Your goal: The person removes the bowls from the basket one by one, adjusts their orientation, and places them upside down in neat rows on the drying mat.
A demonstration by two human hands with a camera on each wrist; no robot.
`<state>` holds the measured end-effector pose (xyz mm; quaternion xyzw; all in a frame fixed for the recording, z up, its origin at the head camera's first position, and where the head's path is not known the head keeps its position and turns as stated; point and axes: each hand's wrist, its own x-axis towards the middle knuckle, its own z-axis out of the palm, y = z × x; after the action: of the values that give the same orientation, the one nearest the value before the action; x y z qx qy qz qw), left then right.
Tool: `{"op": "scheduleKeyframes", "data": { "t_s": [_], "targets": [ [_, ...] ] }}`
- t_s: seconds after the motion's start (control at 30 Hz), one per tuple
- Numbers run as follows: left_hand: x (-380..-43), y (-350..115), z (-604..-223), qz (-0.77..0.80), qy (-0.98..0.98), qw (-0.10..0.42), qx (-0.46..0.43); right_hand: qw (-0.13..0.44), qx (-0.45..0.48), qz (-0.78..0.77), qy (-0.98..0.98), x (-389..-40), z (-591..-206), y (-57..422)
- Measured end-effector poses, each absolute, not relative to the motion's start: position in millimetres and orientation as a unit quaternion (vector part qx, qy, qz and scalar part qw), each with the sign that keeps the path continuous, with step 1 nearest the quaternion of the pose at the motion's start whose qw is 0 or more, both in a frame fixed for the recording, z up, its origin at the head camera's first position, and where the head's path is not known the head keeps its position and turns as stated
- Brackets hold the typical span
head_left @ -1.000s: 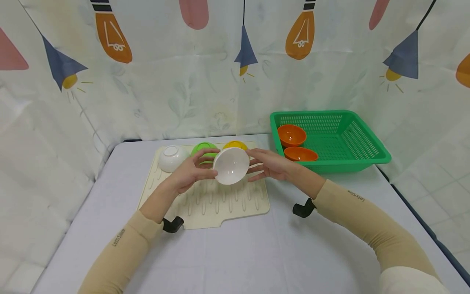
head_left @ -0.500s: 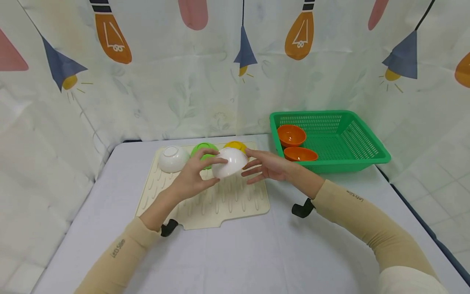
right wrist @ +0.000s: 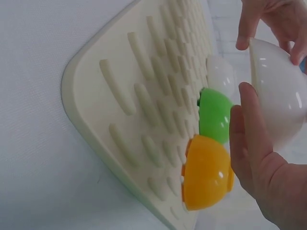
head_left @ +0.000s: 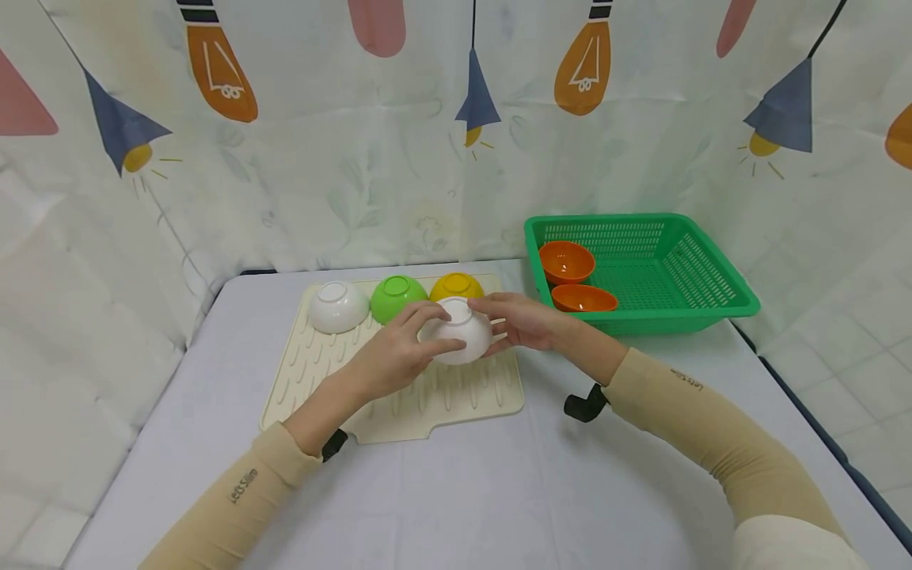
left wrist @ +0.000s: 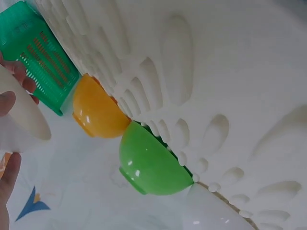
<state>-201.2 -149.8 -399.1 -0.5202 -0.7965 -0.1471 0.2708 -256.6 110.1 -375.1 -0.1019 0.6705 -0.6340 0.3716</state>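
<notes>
Holding a white bowl (head_left: pixel 472 331) upside down, base up, both hands meet at the middle of my head view. Wrist views show me the bowl clear of the mat (head_left: pixel 395 417).

Left hand (head_left: pixel 397 354): thumb and fingers pinching the bowl from its left side. Right hand (head_left: pixel 526 322): thumb at the base, other fingers along the right side, gripping the same bowl.

Mat: one, cream, ridged, flat on a white tablecloth (head_left: pixel 463 499). Along its far edge I count three bowls, all upside down, in a close row: second white bowl (head_left: pixel 338 309) at left, green bowl (head_left: pixel 395 299) in the middle, yellow bowl (head_left: pixel 450 286) at right, just behind the held one.

Green basket (head_left: pixel 670 322): one, slotted, right of the mat. Inside, at its left end: rear orange bowl (head_left: pixel 566 263) and front orange bowl (head_left: pixel 584 298), openings in view.

Curtain (head_left: pixel 299 174): behind, printed with lamps and bulbs. Tan sleeves (head_left: pixel 231 507): two, one per forearm.
</notes>
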Motion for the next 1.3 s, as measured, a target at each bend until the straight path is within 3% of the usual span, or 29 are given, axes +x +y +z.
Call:
{"op": "scheduleKeyframes", "data": {
  "t_s": [0.27,0.53,0.77,1.03,1.3],
  "targets": [
    [-200.2,-147.0,-399.3,-0.12,-0.795,0.275,-0.528,0.361,-0.099,-0.629,0.681,-255.2,-374.2,109.9],
    [-196.7,-144.7,-399.3,-0.297,-0.838,0.173,-0.425,0.355,-0.09,-0.628,0.686,-254.2,-373.5,109.5],
    [-196.0,-141.3,-402.3,-0.308,-0.876,0.116,-0.353,0.34,-0.086,-0.632,0.691,-252.3,-373.4,103.4],
    [-196.7,-140.9,-404.9,-0.302,-0.884,0.133,-0.331,0.328,-0.085,-0.608,0.718,-251.6,-374.6,100.4],
    [-199.2,-151.2,-409.3,-0.33,-0.868,0.162,-0.333,0.296,-0.202,-0.542,0.76,-252.3,-377.1,109.1]
  ]
}}
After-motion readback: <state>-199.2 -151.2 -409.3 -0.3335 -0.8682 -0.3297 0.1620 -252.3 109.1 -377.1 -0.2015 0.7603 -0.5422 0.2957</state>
